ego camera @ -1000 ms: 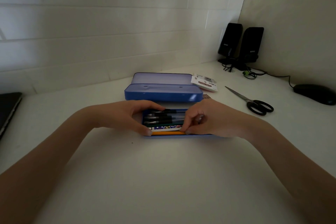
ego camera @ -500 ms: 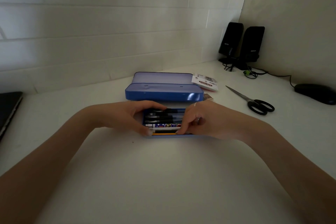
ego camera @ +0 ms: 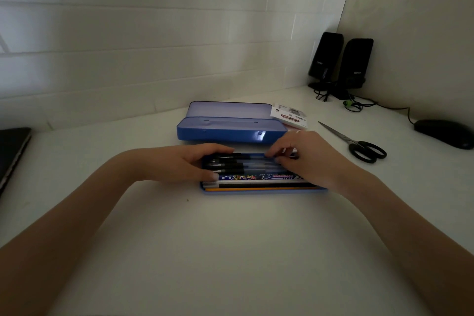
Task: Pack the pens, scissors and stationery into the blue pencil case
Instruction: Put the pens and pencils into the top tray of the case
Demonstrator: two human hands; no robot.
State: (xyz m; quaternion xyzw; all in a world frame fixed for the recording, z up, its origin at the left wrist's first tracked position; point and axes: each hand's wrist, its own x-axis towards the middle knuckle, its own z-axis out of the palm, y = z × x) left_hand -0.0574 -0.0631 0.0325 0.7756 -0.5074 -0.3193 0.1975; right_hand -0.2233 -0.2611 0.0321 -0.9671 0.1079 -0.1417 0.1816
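Observation:
A shallow blue tray (ego camera: pixel 259 191) lies on the white desk, in front of the open blue pencil case (ego camera: pixel 230 132). Inside it are black-capped pens (ego camera: pixel 243 165), a patterned pen (ego camera: pixel 259 177) and a yellow pencil (ego camera: pixel 256 189). My left hand (ego camera: pixel 184 164) clasps the left end of the pens, thumb near and fingers far. My right hand (ego camera: pixel 307 159) has its fingertips curled on the pens at the far right. Black-handled scissors (ego camera: pixel 359 147) lie to the right, and a sticky note pack (ego camera: pixel 289 117) sits behind the case.
Two black speakers (ego camera: pixel 341 61) with cables stand in the back right corner. A black mouse (ego camera: pixel 446 133) rests at the right edge. A dark laptop (ego camera: pixel 12 151) lies at the left edge. Walls close the desk at the back and right.
My right hand has shifted from the tray's near edge to the pens at the far side, uncovering the patterned pen and the pencil. My left hand has stayed in place.

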